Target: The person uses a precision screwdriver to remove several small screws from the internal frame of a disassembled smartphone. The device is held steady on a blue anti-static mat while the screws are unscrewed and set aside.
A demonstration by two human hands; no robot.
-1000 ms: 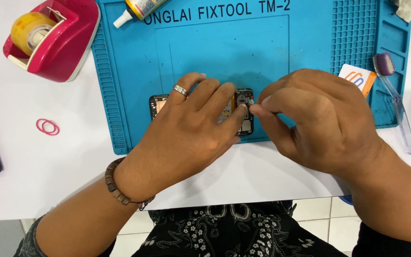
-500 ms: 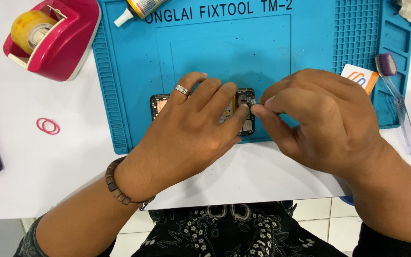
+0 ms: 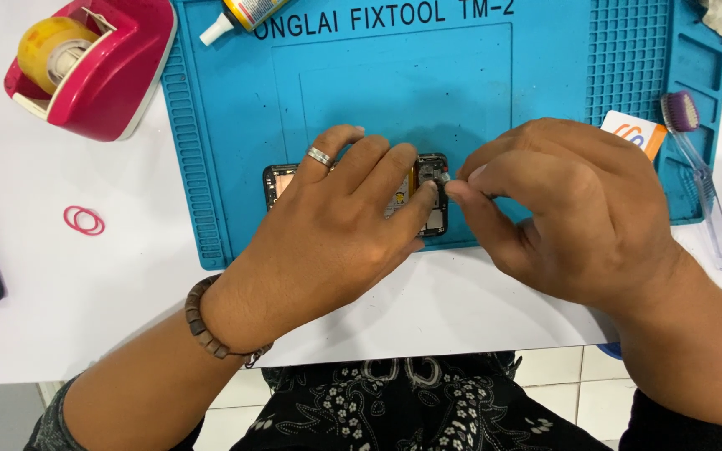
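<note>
We see opened phone [image 3: 433, 219] lying flat near front edge of blue mat [image 3: 236, 125], mostly hidden under our hands. Left hand [image 3: 336, 225] spread over phone, fingers pressing it down; right hand [image 3: 561, 217] w/ thumb + forefinger pinched together at phone's right end, on what we can't tell. Hands touching at fingertips. Label-wise: glue bottle [image 3: 244, 12], yellow label, top edge of mat; small white card [image 3: 633, 134] w/ orange mark, right side. Count: 1 pink tape dispenser [image 3: 98, 71], 1 brush [image 3: 695, 167], 1 red rubber band [image 3: 83, 220], 1 ring, 1 bead bracelet
</note>
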